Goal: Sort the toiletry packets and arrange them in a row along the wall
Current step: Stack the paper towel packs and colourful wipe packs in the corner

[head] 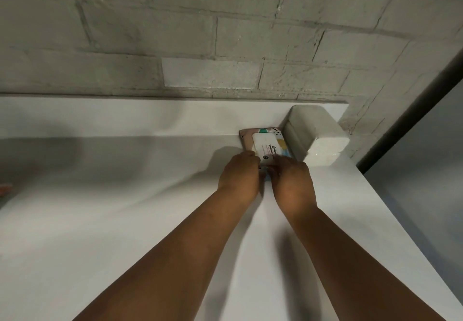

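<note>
Up against the painted block wall [225,32], a white desk [125,208] carries two toiletry packs just beyond the person's hands. Largest is the pale tissue pack [313,130], lying beyond and to the right of both hands with one end at the wall; it looks soft, light and easily crushed, so a broad hold across its sides would probably suit it. Smaller, the wet-wipes packet [263,145] lies flat directly ahead of the fingers, touching the tissue pack's near side, its long axis running from the hands toward the wall and its lidded face upward. Its film looks slick and its body pliable, so gripping the short near edge or both long sides seems the safest bet. Left hand [239,173] and right hand [292,183] sit close together, fingers curled onto that near edge; whether they pinch it or merely press cannot be told.
</note>
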The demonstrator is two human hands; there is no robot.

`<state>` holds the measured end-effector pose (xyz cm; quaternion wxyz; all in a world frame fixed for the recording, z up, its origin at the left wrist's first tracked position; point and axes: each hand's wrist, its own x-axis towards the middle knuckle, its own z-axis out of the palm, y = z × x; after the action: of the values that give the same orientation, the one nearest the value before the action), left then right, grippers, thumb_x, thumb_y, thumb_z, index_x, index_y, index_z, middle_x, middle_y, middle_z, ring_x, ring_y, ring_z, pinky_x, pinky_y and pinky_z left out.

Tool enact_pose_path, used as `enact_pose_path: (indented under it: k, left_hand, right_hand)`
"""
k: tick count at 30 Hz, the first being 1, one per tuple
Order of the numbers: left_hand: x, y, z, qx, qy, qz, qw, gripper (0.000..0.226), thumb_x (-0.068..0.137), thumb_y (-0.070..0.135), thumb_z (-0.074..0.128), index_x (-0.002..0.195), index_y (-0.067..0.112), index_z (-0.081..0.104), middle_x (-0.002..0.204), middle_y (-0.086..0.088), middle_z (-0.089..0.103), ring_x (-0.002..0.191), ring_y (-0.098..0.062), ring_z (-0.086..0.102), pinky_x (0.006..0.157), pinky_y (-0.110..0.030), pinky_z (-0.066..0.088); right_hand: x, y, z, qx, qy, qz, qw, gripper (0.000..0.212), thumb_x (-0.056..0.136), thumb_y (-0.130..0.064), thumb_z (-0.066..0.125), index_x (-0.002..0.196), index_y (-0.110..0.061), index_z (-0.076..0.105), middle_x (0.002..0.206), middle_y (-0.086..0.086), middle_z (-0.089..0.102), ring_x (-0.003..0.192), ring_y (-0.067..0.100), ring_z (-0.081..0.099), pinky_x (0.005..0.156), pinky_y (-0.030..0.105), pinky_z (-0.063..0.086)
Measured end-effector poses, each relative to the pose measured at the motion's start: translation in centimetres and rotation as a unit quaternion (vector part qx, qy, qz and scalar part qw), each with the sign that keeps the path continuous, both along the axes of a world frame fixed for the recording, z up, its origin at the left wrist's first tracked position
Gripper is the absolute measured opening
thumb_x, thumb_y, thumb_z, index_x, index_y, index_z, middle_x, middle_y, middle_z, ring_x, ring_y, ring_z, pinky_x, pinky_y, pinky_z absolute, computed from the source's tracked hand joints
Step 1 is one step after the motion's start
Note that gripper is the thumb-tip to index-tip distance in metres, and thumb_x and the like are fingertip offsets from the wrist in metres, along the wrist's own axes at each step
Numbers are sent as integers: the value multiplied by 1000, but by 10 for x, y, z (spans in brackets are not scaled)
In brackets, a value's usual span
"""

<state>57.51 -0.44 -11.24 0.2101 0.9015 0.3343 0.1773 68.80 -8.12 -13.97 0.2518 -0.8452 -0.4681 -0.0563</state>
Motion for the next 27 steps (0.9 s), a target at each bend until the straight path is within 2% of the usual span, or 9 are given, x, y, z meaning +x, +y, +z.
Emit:
enact_pose_path:
  k: [4, 7, 10, 13, 15, 17, 19, 21, 27]
  left_hand:
    - [-6, -3, 5, -43, -31, -13, 998, 31, 89, 28, 60, 109, 4, 65, 115, -13, 61, 104, -31, 58, 87, -39, 48]
    - [-17, -8, 9, -68, -70, -11, 995, 36, 91, 22, 59, 120, 2, 59, 119, -16, 60, 109, -31, 56, 91, -36, 44]
    - [-38, -9, 15, -59, -84, 9, 995, 30, 91, 16, 57, 117, 2, 60, 119, -16, 60, 110, -30, 56, 91, -32, 40]
    - [-60, -3, 28, -52, -91, 44, 994, 34, 93, 22, 56, 121, 4, 60, 124, -13, 59, 115, -27, 55, 97, -28, 37]
    - [-80, 4, 39, -38, -90, 63, 993, 36, 95, 28, 54, 125, 8, 58, 129, -10, 58, 119, -25, 54, 101, -27, 36]
    - [-103, 13, 52, -16, -91, 74, 993, 35, 96, 28, 52, 125, 9, 59, 128, -10, 58, 119, -25, 54, 102, -28, 38]
    - [-132, 21, 63, -5, -89, 96, 991, 34, 96, 28, 50, 124, 11, 59, 127, -10, 58, 117, -26, 54, 100, -30, 40]
    - [-165, 30, 71, 1, -83, 124, 989, 33, 96, 29, 50, 123, 12, 59, 126, -11, 58, 115, -26, 55, 98, -30, 41]
    - [-273, 56, 84, 0, -74, 196, 978, 34, 94, 34, 52, 121, 14, 60, 125, -9, 58, 113, -26, 57, 96, -32, 45]
  right_hand:
    - [-1, -2, 2, 2, -8, -4, 1000, 34, 87, -29, 40, 104, -25, 69, 105, -2, 71, 95, 28, 65, 79, 37, 53]
    - [-3, -6, 3, -16, -37, 2, 999, 41, 89, -34, 32, 108, -23, 67, 115, 2, 66, 102, 31, 62, 77, 34, 47]
    - [-18, -8, 16, -14, -59, -14, 998, 38, 90, -29, 44, 116, -11, 66, 120, 14, 64, 103, 38, 60, 84, 38, 47]
    - [-44, 1, 36, 21, -61, 19, 998, 31, 87, -29, 55, 101, -6, 71, 102, 18, 69, 91, 40, 63, 83, 41, 49]
    - [-67, 12, 49, 34, -44, 47, 997, 30, 87, -31, 58, 100, -8, 72, 101, 17, 70, 90, 39, 64, 85, 40, 47]
    - [-92, 23, 61, 45, -21, 78, 996, 29, 88, -31, 61, 103, -9, 73, 106, 15, 71, 97, 36, 64, 92, 39, 45]
    - [-121, 35, 71, 32, -16, 116, 993, 38, 87, -39, 53, 105, -13, 73, 108, 11, 72, 101, 33, 64, 95, 38, 43]
    - [-153, 47, 79, 7, -6, 143, 990, 46, 85, -48, 45, 109, -18, 71, 112, 6, 70, 104, 31, 63, 92, 39, 46]
    - [-247, 78, 94, -32, 23, 198, 979, 35, 92, -46, 53, 116, -25, 66, 123, 0, 65, 113, 28, 57, 97, 36, 43]
